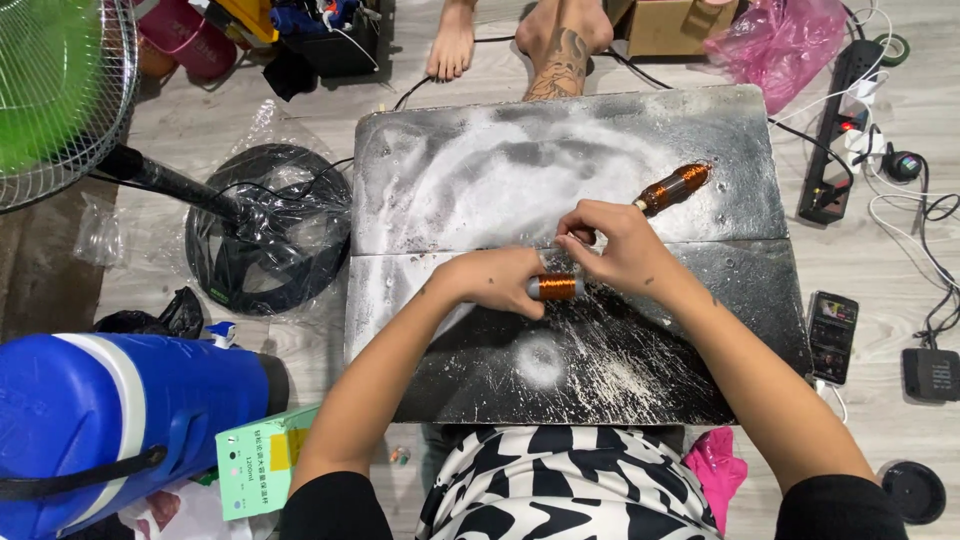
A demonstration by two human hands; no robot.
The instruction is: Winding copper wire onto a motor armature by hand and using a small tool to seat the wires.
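My left hand (492, 281) grips a small coil of copper wire (555, 288) over the middle of a dark, white-dusted board (470, 180). My right hand (612, 243) is closed just above it, its fingertips pinching the clear end of the same coil. A second, longer copper-wound coil (674, 188) lies on the board just beyond my right hand, untouched.
A standing fan (60, 90) and its plastic-wrapped round base (268, 228) stand at left. A blue jug (110, 420) and green box (262, 462) sit near left. A phone (832, 335), power strip (838, 135) and cables lie right. Another person's bare feet (520, 40) rest beyond the board.
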